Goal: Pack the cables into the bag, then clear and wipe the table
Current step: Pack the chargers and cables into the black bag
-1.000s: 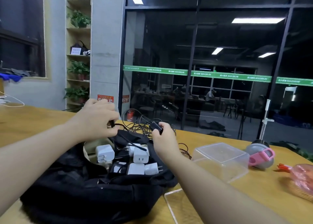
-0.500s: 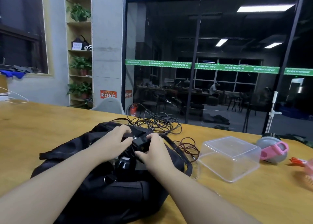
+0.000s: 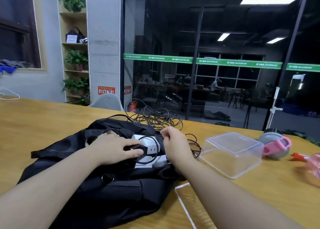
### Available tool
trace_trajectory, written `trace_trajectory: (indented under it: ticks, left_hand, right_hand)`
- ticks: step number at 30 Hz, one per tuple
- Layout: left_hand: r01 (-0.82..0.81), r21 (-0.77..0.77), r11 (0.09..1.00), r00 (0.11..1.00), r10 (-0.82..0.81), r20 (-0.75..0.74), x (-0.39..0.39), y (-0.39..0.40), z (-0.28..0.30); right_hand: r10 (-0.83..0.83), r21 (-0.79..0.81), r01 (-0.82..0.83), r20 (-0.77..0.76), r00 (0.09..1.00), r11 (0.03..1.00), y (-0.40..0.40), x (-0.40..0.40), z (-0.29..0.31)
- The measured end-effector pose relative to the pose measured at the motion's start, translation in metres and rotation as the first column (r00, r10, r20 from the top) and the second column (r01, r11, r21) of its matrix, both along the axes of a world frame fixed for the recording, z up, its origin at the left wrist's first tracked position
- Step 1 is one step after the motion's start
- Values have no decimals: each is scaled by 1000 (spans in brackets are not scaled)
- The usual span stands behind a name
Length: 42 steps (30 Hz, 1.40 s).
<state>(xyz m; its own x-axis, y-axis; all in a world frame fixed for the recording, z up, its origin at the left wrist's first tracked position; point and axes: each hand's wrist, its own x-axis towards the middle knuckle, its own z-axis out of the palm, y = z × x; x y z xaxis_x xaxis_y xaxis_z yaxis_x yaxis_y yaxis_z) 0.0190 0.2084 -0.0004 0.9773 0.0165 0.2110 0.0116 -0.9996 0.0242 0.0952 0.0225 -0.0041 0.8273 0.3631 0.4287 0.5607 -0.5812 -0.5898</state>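
A black bag (image 3: pixel 97 190) lies open on the wooden table (image 3: pixel 43 121). Several white chargers (image 3: pixel 147 139) show in its opening, with a black cable loop (image 3: pixel 156 152) across them. My left hand (image 3: pixel 112 148) reaches into the opening, thumb and fingers pinching a black adapter (image 3: pixel 138 148). My right hand (image 3: pixel 174 145) hovers at the bag's right edge with loosely curled fingers, and nothing shows in it. A tangle of dark cables (image 3: pixel 155 119) lies on the table behind the bag. A brown cable (image 3: pixel 194 143) curls beside my right hand.
A clear plastic box (image 3: pixel 232 152) stands upside down right of the bag, its lid (image 3: pixel 192 206) near the front edge. Further right are a grey and pink device (image 3: pixel 275 145), a red pen (image 3: pixel 297 156) and a pink object (image 3: pixel 313 168). A glass wall runs behind the table.
The adapter came down from above the bag into its opening. My right hand has let go of it and lifted toward the bag's right edge. The white chargers are uncovered again.
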Motion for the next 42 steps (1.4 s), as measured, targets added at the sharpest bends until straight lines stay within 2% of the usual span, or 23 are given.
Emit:
trace_trajectory:
  ticks: [3,4,12,17,25,32,35,36,37,39,40,42]
  left_hand:
    - [1,11,1000,998,-2,60,0,0,-6]
    - [7,15,1000,997,-8,79,0,0,-7]
    - [56,-24,998,986,-51,158,6,6,-15]
    - [48,22,999,981,-51,185,1,-1,-17]
    - [-37,45,998,992,31,124,-1,-5,-17]
    - [-307,21,951,949,305,77,15,-27,-12]
    - [-293,67,954,953,285,104,20,-31,-14]
    - [-240,-4,971,962,238,133,20,-30,-13]
    - [-155,-137,978,967,178,182,18,-27,-11]
    - [25,-382,924,940,108,324,12,-17,-7]
    - [63,-418,906,916,115,386,8,-9,-5]
    - [27,-384,923,873,165,459,1,10,0]
  right_hand:
    - [-25,-279,-9,-120,992,960,-2,11,-5]
    - [-32,-320,-19,-153,988,947,0,12,-5]
    - [-180,-361,37,-371,911,932,18,32,-7]
    - [-215,-385,83,-313,925,919,16,42,-10]
    - [-176,-281,106,-237,955,954,5,32,6]
    - [-109,-32,107,-62,992,994,-4,19,49]
    - [-65,21,66,-45,997,998,1,12,61]
    - [-49,27,50,-46,998,998,2,9,63]
    - [-34,30,35,-46,998,999,2,7,63]
    - [-11,31,12,-48,999,999,1,4,63]
    - [-6,30,7,-49,999,1000,0,3,63]
    - [2,29,0,-47,999,1000,-3,3,62]
